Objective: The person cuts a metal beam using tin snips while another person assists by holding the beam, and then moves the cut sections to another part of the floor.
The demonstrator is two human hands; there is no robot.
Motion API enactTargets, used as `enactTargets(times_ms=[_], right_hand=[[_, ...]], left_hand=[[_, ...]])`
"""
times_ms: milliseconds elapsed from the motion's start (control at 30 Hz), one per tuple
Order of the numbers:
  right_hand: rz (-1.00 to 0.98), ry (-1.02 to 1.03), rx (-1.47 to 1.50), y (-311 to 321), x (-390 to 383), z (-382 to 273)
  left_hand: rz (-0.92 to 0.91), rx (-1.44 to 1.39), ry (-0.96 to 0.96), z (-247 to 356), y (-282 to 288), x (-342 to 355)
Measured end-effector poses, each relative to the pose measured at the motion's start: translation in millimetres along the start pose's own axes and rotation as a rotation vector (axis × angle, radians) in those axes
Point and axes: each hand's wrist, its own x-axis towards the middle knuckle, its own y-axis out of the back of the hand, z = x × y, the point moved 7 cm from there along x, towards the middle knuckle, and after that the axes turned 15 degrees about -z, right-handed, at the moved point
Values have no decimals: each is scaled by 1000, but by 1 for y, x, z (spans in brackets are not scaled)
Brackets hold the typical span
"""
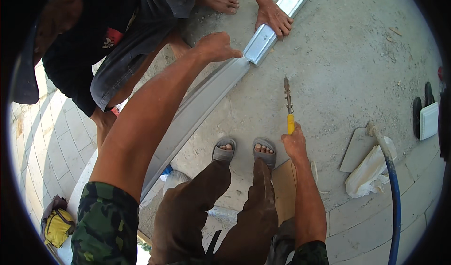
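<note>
My left hand [217,46] is over the long metal channel [197,110], its fingers curled and one reaching to the joint with a shiny metal piece [259,46]. Whether anything is inside those fingers is hidden. My right hand [295,143] grips a tool with a yellow handle [290,124] and narrow metal jaws, pointing away from me over the concrete ground. A co-worker's hand [276,20] presses on the shiny piece near its end, just beyond my left hand.
The co-worker [117,68] crouches barefoot at upper left. A yellow and grey bag [58,227] lies at lower left. To the right are a blue hose [393,204], white plastic sheeting [364,176], boards [352,150] and a white square object [428,122]. Cardboard [284,190] lies beside my sandalled feet.
</note>
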Motion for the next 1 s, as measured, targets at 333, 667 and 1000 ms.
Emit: enactTargets(times_ms=[333,667,1000], right_hand=[[63,6,-182,87,-3,-64],[-98,33,-433,145,39,-124],[-503,-10,-508,119,62,-166]], left_hand=[[-600,-1037,119,-88,-130,-14],[-783,-1511,271,-82,-150,-24],[-789,-1343,286,-82,-136,-22]])
